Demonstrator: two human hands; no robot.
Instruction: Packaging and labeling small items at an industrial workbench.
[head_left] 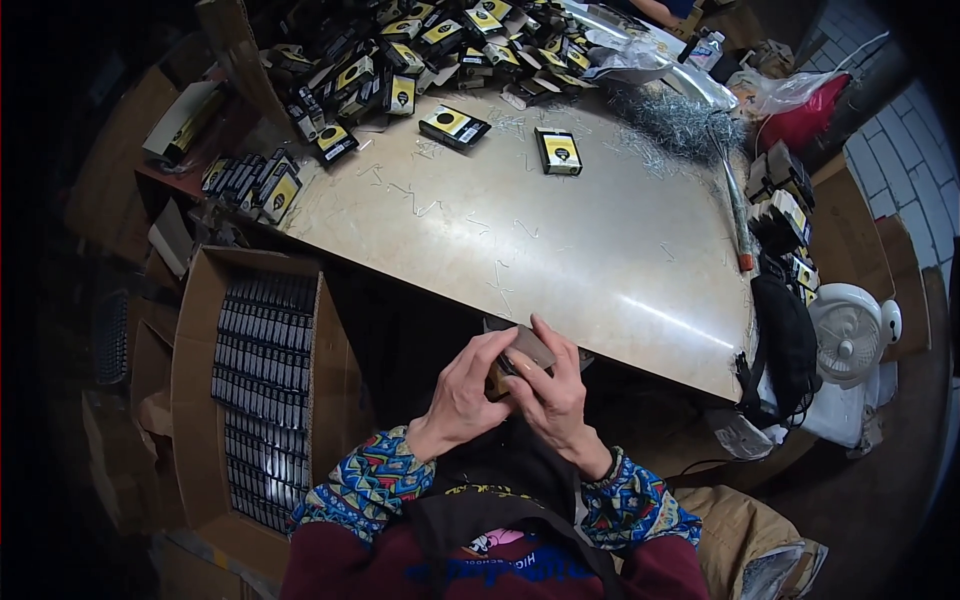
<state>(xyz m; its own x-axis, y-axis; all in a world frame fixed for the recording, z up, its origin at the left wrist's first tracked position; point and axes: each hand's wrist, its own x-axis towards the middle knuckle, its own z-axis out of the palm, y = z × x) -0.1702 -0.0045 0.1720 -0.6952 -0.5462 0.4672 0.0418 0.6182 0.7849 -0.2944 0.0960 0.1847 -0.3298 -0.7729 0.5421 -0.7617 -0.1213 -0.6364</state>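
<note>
Close to my body, just off the table's front edge, both hands hold a small dark box (532,347) with a greyish-brown face. My left hand (465,388) is closed around its left side, the thumb low against it. On the right side, my right hand (556,398) grips it with bent fingers, the index finger raised along the far edge. Fingers cover most of the box, so its front is hidden. Two black, yellow and white boxes lie apart on the table, one flat (454,127) and another (558,151) to its right.
A heap of similar boxes (440,35) covers the table's (600,250) far left. Thin metal hooks (675,120) pile at the far right; several lie scattered. An open carton (318,400) with rows of packed boxes stands at left. A white fan (848,335) and black bag (785,330) are at right.
</note>
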